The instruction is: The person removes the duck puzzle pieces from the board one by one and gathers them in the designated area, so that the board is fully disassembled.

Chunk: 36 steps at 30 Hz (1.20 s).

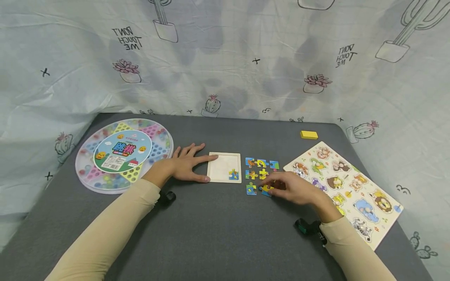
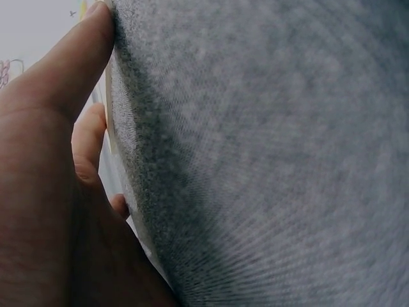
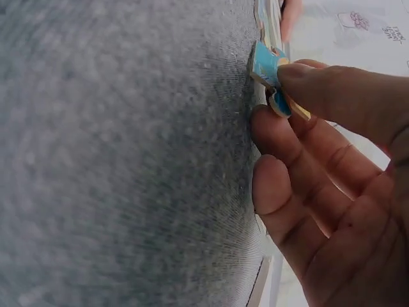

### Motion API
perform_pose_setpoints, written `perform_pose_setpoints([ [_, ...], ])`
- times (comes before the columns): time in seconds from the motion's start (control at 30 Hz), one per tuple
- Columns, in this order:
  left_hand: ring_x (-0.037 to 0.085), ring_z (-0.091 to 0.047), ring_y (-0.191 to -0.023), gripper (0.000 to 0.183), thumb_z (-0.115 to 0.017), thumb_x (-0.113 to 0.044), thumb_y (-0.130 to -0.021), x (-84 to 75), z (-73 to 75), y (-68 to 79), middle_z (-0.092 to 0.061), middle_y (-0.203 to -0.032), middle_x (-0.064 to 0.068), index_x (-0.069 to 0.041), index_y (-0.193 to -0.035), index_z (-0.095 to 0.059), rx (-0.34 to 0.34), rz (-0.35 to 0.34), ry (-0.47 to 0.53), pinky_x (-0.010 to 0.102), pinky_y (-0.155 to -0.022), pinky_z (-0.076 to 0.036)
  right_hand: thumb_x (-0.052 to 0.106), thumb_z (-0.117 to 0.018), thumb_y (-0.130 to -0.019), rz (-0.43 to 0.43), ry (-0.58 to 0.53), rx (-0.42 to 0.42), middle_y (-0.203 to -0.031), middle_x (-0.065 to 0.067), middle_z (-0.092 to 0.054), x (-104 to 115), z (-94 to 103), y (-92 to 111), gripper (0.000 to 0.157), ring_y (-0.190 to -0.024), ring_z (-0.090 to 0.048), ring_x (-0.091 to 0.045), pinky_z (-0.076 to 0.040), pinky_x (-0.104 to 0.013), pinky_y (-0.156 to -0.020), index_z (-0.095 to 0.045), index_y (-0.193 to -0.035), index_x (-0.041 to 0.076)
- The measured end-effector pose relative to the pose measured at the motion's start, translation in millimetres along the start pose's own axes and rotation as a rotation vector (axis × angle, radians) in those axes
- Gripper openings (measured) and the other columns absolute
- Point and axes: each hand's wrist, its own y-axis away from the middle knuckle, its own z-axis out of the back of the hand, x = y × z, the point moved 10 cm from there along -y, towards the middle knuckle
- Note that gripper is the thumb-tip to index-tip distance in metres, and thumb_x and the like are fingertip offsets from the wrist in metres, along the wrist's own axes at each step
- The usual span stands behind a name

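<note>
My left hand [image 1: 186, 164] lies flat with fingers spread, its thumb and index fingertips at the left edge of a small square wooden puzzle tray [image 1: 218, 168]. One jigsaw piece [image 1: 233, 175] sits in the tray's lower right corner. To the right of the tray, my right hand [image 1: 290, 185] pinches a blue and yellow jigsaw piece [image 3: 265, 62] between thumb and fingers, its piece tilted up from the table in the right wrist view. Several loose jigsaw pieces [image 1: 251, 174] lie in rows beside that hand, one partly hidden by the fingers.
A round Chinese checkers box [image 1: 105, 142] lies to the left, close by my left forearm. At the right, a wooden animal puzzle board [image 1: 381, 227] lies partly under my right forearm. A yellow block [image 1: 309, 135] rests near the table's back edge. Patterned cloth [image 1: 232, 58] hangs behind the table.
</note>
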Motion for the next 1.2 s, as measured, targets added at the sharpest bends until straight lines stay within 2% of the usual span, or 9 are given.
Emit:
perform_pose_setpoints([
  [0.23,0.037,0.012,-0.158,0.088,-0.057,-0.084,-0.083,-0.8,-0.1,-0.5,0.008,-0.174,-0.003,-0.057,-0.159,-0.021,0.000,-0.002,-0.003,0.071,-0.117,0.009,0.002,-0.068,-0.098,0.014,0.063,-0.006,-0.114,-0.001,-0.071,1.2,0.2,-2.4,0.032,-0.088,-0.063,-0.011,-0.052,-0.028,-0.072,-0.070,-0.128,0.012],
  [0.33,0.037,0.013,-0.158,0.088,-0.057,-0.084,-0.083,-0.3,0.1,0.1,0.008,-0.174,-0.003,-0.057,-0.159,-0.021,-0.002,-0.002,0.001,0.071,-0.117,0.009,0.002,-0.068,-0.098,0.010,0.073,-0.012,-0.111,0.000,-0.071,1.4,0.6,-3.9,0.032,-0.085,-0.061,-0.011,-0.050,-0.027,-0.070,-0.070,-0.128,0.012],
  [0.5,0.036,0.013,-0.158,0.088,-0.057,-0.085,-0.083,3.4,2.7,4.4,0.008,-0.174,-0.003,-0.057,-0.159,-0.021,-0.011,0.012,-0.005,0.071,-0.118,0.009,0.004,-0.070,-0.097,0.064,0.123,-0.022,-0.110,0.002,-0.070,6.3,0.6,-9.4,0.031,-0.081,-0.055,-0.006,-0.049,-0.029,-0.069,-0.073,-0.127,0.013],
  [0.63,0.039,0.010,-0.158,0.088,-0.058,-0.083,-0.084,-2.9,6.7,7.5,0.005,-0.174,0.002,-0.054,-0.160,-0.024,-0.016,-0.003,0.007,0.072,-0.117,0.009,0.005,-0.069,-0.098,0.084,0.170,0.000,-0.108,0.001,-0.068,7.8,-0.2,-10.6,0.030,-0.081,-0.052,-0.003,-0.049,-0.028,-0.070,-0.074,-0.127,0.012],
  [0.83,0.039,0.010,-0.158,0.088,-0.055,-0.085,-0.084,-16.6,4.0,-1.0,0.005,-0.174,0.002,-0.055,-0.159,-0.021,-0.015,-0.047,0.016,0.072,-0.117,0.010,-0.002,-0.071,-0.094,0.089,0.214,0.004,-0.103,0.000,-0.066,8.7,5.0,-1.0,0.033,-0.080,-0.051,-0.002,-0.048,-0.024,-0.067,-0.076,-0.125,0.010],
  [1.0,0.038,0.009,-0.158,0.090,-0.055,-0.087,-0.082,-9.0,3.6,1.4,0.005,-0.174,0.000,-0.056,-0.159,-0.022,-0.016,-0.014,0.003,0.072,-0.117,0.009,0.002,-0.071,-0.095,0.105,0.229,0.006,-0.107,-0.001,-0.067,11.7,2.2,-5.2,0.031,-0.082,-0.054,-0.004,-0.049,-0.026,-0.069,-0.076,-0.124,0.011],
  [1.2,0.035,0.010,-0.159,0.092,-0.052,-0.091,-0.079,1.9,-1.1,-1.5,0.007,-0.174,-0.004,-0.059,-0.158,-0.020,-0.014,0.003,-0.027,0.070,-0.118,0.006,0.008,-0.071,-0.097,0.030,0.222,0.033,-0.109,0.002,-0.065,8.0,-1.1,-8.3,0.030,-0.080,-0.052,-0.007,-0.048,-0.028,-0.073,-0.074,-0.127,0.014],
])
